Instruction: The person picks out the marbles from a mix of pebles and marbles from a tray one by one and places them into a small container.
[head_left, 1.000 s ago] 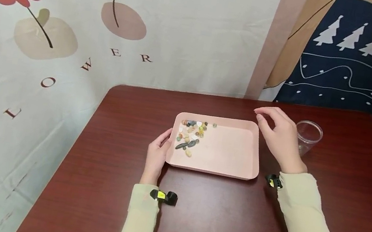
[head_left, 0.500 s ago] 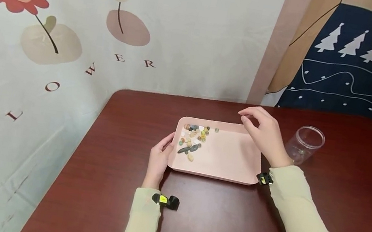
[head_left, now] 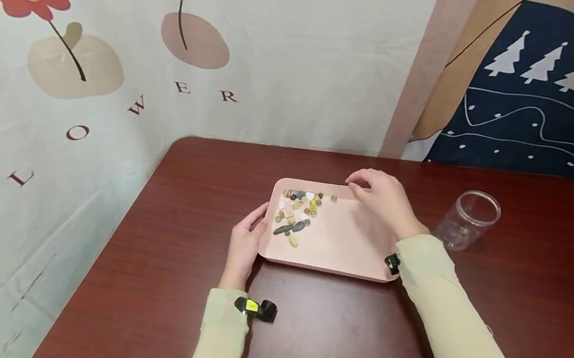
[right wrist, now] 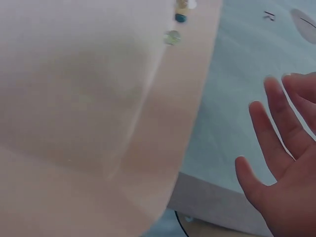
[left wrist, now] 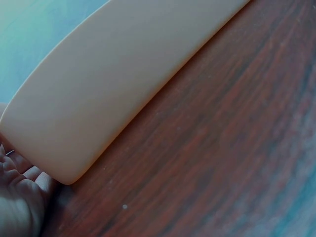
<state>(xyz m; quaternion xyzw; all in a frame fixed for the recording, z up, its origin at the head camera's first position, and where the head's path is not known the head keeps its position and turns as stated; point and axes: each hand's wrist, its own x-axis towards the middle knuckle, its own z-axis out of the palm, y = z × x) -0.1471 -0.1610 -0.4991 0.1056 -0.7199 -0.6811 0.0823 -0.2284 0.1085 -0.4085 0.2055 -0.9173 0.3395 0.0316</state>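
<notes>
Several small polished stones [head_left: 299,209] in mixed colours lie along the left side of a pink rectangular tray [head_left: 361,248]. A round pale green stone [head_left: 333,198] rests a little apart by the far wall; it also shows in the right wrist view. My left hand [head_left: 243,248] holds the tray's left edge, thumb at the rim; part of its fingers shows by the tray's end in the left wrist view. Over the tray's far right part is my right hand [head_left: 383,198], fingers bent loosely and spread in the right wrist view, holding nothing.
Right of the tray stands a clear cup [head_left: 471,219] with something small at its bottom. All of this is on a dark red-brown wooden table [head_left: 171,324]. A flower-print cloth [head_left: 308,49] and a navy tree-print cloth [head_left: 547,121] hang behind it.
My right hand has moved left from beside the cup to over the tray, leaving the cup in full view. My left hand stays at the tray's left edge.
</notes>
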